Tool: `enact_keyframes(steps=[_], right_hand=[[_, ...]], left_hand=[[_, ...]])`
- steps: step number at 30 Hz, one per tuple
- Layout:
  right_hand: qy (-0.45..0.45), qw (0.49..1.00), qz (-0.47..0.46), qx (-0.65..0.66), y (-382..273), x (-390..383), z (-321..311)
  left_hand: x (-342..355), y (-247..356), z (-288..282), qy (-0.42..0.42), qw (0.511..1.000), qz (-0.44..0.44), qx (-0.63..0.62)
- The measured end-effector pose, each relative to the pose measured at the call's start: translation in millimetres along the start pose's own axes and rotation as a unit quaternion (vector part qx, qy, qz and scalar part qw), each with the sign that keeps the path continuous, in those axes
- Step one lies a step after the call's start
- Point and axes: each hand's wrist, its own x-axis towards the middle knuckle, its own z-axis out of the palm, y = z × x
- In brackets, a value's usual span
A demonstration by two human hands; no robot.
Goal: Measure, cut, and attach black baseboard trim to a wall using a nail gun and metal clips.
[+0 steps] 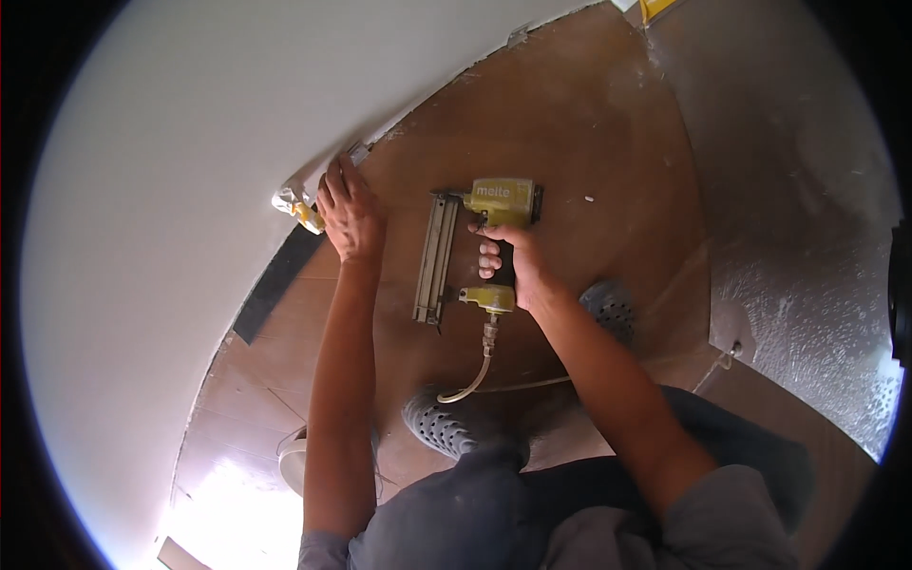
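Observation:
A yellow-green pneumatic nail gun (496,204) is in my right hand (518,261), fingers wrapped round its dark grip. Its long magazine (435,256) points toward me on the left, and a pale air hose (486,356) hangs from the grip's lower end. My left hand (351,211) reaches to the foot of the white wall, fingers stretched out and their tips partly hidden at the edge. Just beyond them sits a small greyish piece (358,152). Beside that hand, against the wall, lies a crumpled white-and-yellow package (302,207).
A dark flat strip (275,290) lies along the white wall (171,190). My grey perforated shoes (442,427) stand on the dusty brown floor (570,123). The hose runs right, toward a shiny wet-looking grey surface (807,285). A pale bucket (294,463) is partly behind my left forearm.

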Motion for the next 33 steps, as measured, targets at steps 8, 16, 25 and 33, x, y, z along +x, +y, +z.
enact_keyframes(steps=[8, 16, 25, 33], right_hand=[[-0.011, 1.0, -0.001, -0.017, -11.0, -0.2, -10.2], [-0.02, 0.997, 0.003, -0.077, 7.1, 6.0, -10.4], [-0.015, 0.991, -0.018, -0.131, -1.1, 5.8, -28.3], [0.004, 0.989, -0.026, -0.147, 0.7, 4.4, -30.3]], left_hand=[[12.6, 10.9, 4.5, -0.018, 0.999, -0.044, -0.008], [-33.2, -18.1, -10.7, -0.077, 0.994, 0.034, -0.07], [-5.7, -6.1, 7.9, -0.053, 0.986, -0.074, -0.143], [-13.6, 0.5, -9.6, -0.117, 0.971, -0.147, -0.148]])
